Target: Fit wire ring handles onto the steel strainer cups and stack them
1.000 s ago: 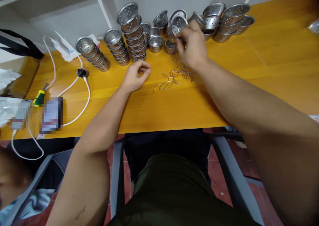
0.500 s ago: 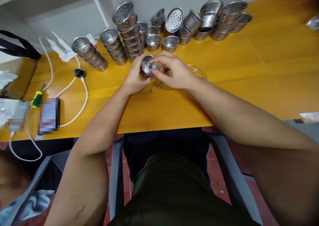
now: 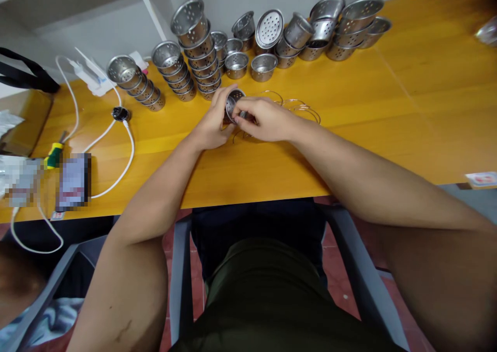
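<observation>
A small perforated metal cup (image 3: 232,101) is tilted toward me, gripped from its left side by my left hand (image 3: 213,121). My right hand (image 3: 264,118) is closed at the cup's right rim, thumb and fingertips pinched together over its mouth. What sits between those fingertips, if anything, is too small or hidden to tell. Thin bent wire pieces (image 3: 302,106) lie on the wooden table (image 3: 248,178) behind and under my right hand.
Stacks of perforated metal cups (image 3: 200,49) stand along the back, with more cups (image 3: 324,28) to their right. To the left are a black-ended white cable (image 3: 121,114), a power strip (image 3: 95,80), a yellow-green screwdriver (image 3: 54,155) and a phone (image 3: 73,181). Another person's arm (image 3: 17,279) shows at lower left.
The cup has turned slightly in my left hand. My right hand has lowered and closed over its right side, fingers drawn in. The view has shifted a little.
</observation>
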Demonstrator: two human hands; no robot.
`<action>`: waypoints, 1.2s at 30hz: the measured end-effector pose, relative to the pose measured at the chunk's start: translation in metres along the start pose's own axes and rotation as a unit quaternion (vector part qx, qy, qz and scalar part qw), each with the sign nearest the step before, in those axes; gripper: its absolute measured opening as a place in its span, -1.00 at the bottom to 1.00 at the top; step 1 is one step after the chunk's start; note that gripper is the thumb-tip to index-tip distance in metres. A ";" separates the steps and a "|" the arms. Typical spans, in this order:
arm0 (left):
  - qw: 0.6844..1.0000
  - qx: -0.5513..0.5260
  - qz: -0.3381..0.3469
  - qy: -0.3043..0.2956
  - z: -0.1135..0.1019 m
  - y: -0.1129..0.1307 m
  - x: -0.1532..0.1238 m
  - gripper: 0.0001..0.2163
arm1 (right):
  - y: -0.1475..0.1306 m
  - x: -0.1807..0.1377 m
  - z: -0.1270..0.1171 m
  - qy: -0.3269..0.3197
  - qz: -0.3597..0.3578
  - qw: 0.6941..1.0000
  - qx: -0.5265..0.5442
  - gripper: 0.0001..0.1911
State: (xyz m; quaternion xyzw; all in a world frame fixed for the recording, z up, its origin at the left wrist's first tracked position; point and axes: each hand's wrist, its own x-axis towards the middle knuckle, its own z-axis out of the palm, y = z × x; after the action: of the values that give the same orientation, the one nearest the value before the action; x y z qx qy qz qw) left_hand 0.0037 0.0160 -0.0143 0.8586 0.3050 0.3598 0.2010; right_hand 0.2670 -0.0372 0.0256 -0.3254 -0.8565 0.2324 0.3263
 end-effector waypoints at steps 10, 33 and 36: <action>1.000 0.001 0.019 -0.001 0.009 -0.015 0.002 -0.16 | -0.008 0.003 0.001 0.114 0.089 0.988 0.053 -0.26; 0.998 0.043 0.029 0.019 0.014 -0.003 0.006 -0.30 | 0.002 0.006 0.020 0.160 0.117 0.971 0.137 -0.27; 0.999 0.038 0.029 0.021 0.015 -0.005 0.007 -0.29 | 0.000 0.007 0.021 0.173 0.117 0.968 0.142 -0.26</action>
State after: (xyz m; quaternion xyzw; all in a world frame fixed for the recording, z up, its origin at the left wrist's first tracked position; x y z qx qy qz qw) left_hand 0.0164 0.0225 -0.0238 0.8666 0.2975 0.3710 0.1509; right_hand 0.2480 -0.0356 0.0141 -0.4083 -0.7015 0.3287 0.4828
